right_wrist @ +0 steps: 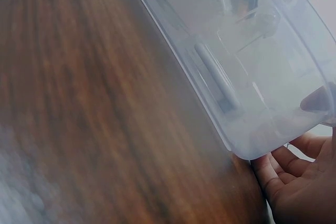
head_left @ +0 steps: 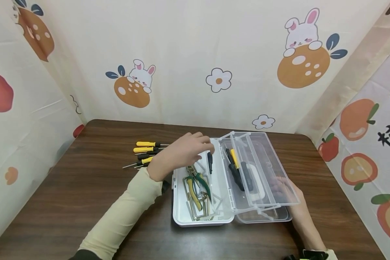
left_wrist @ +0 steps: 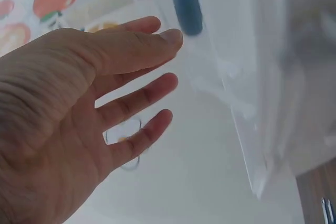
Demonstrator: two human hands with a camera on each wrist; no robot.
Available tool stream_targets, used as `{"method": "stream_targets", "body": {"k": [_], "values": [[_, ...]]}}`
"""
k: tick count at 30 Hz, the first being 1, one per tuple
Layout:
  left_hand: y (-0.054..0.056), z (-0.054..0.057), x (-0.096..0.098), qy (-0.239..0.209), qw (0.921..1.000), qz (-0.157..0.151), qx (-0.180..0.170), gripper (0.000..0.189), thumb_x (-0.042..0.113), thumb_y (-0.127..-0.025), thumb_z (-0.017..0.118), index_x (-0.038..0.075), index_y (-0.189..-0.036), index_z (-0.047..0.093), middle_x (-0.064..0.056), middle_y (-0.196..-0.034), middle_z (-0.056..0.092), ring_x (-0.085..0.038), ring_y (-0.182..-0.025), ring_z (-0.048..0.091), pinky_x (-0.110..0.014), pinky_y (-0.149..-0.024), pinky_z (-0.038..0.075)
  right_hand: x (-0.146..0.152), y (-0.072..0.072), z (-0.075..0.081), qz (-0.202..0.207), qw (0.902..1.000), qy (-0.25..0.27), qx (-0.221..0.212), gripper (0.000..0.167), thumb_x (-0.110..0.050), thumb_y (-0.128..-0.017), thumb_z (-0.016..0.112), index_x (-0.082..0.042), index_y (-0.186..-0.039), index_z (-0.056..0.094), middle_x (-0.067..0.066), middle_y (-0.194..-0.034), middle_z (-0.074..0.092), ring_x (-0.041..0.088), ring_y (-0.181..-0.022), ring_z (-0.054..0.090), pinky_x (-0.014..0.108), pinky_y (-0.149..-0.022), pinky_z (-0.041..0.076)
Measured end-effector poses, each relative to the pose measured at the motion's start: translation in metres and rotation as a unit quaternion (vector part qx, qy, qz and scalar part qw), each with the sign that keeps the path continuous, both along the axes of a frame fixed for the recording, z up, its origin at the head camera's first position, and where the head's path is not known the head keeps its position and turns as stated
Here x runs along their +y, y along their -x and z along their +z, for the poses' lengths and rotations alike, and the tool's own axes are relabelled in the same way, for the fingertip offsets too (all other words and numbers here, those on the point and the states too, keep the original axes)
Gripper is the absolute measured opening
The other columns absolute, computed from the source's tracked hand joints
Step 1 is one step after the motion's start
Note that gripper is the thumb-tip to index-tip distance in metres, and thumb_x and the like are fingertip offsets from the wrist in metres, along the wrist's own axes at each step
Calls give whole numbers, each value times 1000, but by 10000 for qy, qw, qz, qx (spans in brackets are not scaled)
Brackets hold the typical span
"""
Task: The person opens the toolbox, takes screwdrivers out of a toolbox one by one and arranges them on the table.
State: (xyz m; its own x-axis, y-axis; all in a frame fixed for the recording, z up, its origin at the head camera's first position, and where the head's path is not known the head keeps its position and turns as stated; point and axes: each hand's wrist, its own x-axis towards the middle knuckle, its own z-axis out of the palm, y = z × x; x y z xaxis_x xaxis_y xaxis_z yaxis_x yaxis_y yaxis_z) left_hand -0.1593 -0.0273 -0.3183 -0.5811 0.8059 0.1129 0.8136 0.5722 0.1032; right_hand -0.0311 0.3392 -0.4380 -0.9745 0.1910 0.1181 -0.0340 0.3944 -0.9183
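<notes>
My left hand (head_left: 190,151) hovers over the far part of an open white toolbox (head_left: 203,224). Its fingers are spread and relaxed, with nothing between them. Close to the thumb tip is the dark handle of a screwdriver (left_wrist: 188,6), also seen as a slim screwdriver (head_left: 209,162) in the toolbox. Pliers (head_left: 191,189) with green-and-yellow handles lie there beside several hex keys (head_left: 199,216). At the right, my right hand (right_wrist: 302,182) grips the edge of the clear lid (right_wrist: 252,135), thumb on one face and fingers on the other. Screwdrivers with black handles (head_left: 236,177) show through the lid.
Several yellow- and black-handled screwdrivers (head_left: 146,149) lie on the wooden table (head_left: 68,191) left of the toolbox. A clear divider flap (head_left: 263,169) angles up over the lid side. A printed curtain (head_left: 185,43) hangs behind the table and along both sides.
</notes>
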Motion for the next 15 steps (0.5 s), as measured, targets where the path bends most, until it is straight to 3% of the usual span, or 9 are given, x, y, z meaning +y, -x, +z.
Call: {"method": "stream_targets", "body": {"k": [3,10,15], "values": [[-3,-1,10,249,9996,-152,2,42,6,-92,78,27,-128,70,2,-135,68,-23,-130,58,-44,-107,51,0,1,0,18,9999,117,-18,30,-19,-110,51,2,-126,64,-19,-90,74,-1,-84,71,16,-74,56],[-10,-2,23,628,9971,-399,-134,36,4,-93,75,27,-122,74,4,-131,70,-20,-128,59,-48,-108,51,1,1,-1,11,9997,239,-7,22,-19,-110,51,-10,-121,69,-17,-89,75,-1,-83,71,16,-73,56],[-13,-3,26,726,9966,-375,-108,29,2,-93,73,25,-111,76,6,-119,72,-17,-116,63,-43,-101,53,0,1,0,23,9999,149,10,29,-19,-110,51,1,-126,65,-17,-90,74,0,-84,71,17,-74,56]]}}
